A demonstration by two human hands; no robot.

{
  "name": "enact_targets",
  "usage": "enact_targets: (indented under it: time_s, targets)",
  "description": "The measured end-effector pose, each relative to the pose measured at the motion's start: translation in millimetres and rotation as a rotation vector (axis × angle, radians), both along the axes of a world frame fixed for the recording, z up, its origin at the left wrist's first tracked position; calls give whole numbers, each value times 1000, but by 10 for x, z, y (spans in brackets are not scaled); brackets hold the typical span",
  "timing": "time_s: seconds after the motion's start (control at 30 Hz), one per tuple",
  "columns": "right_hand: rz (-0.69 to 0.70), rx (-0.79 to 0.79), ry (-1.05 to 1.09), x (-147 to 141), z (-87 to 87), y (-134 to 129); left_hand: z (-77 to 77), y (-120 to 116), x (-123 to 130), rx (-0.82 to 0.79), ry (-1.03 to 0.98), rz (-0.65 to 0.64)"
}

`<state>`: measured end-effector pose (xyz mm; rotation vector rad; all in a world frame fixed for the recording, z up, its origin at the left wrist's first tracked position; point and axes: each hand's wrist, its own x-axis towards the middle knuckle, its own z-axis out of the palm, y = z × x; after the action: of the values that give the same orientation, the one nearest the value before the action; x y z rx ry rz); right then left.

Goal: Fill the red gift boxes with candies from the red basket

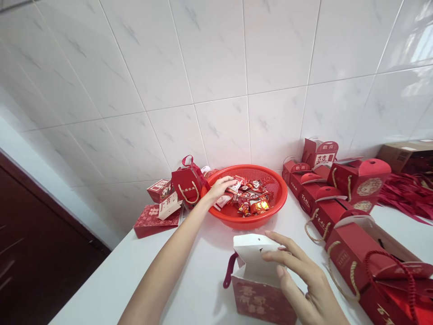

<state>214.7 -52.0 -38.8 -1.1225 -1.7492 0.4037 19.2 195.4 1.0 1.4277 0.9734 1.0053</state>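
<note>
Head view: left hand (221,187), grip unclear, in one basket (279,187); right hand (301,271) spread against one box (259,299).

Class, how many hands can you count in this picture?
2. The left hand is at the wrapped packets in the red basket; the right hand is at the white flap of the open box.

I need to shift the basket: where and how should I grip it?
Probably the basket's near-right rim, from the front: its raised edge offers something to pinch; the wall stands behind, and the left hand reaches over the left side.
</note>
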Motion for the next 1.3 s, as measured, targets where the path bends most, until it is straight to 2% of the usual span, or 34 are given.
enact_targets:
  time_s: [0.1, 0.2, 0.27, 0.4, 0.67, 0.77, 0.83, 0.93, 1.13, 1.3]
  targets:
    - [-1, -9, 3, 2, -6, 0, -9, 50, -42, 104, 48, 93]
    - [-2, -16, 17, 2, -11, 0, -20, 138, -91, 63, 138, 137]
    - [-3, -28, 27, -5, -9, -2, -18, 212, -132, 69, 291, 175]
    - [-39, -42, 67, -35, 3, -11, 0, 340, -231, 218, 717, 224]
    - [-58, -1, 107, -68, -6, -10, -28, 346, -218, 327, 997, 162]
    - [-67, 8, 100, -73, -20, -15, 3, 287, -188, 333, 1065, 184]
    - [-65, 17, 98, -73, -25, -17, 29, 245, -180, 329, 1177, 194]
    - [-55, 24, 88, -51, -21, -14, 42, 209, -182, 302, 1330, 149]
    - [6, 8, -13, 13, 9, 4, -15, 258, -211, 303, 1316, -20]
    - [-15, 4, 13, 8, 19, -10, -79, 329, -213, 239, 1323, -90]
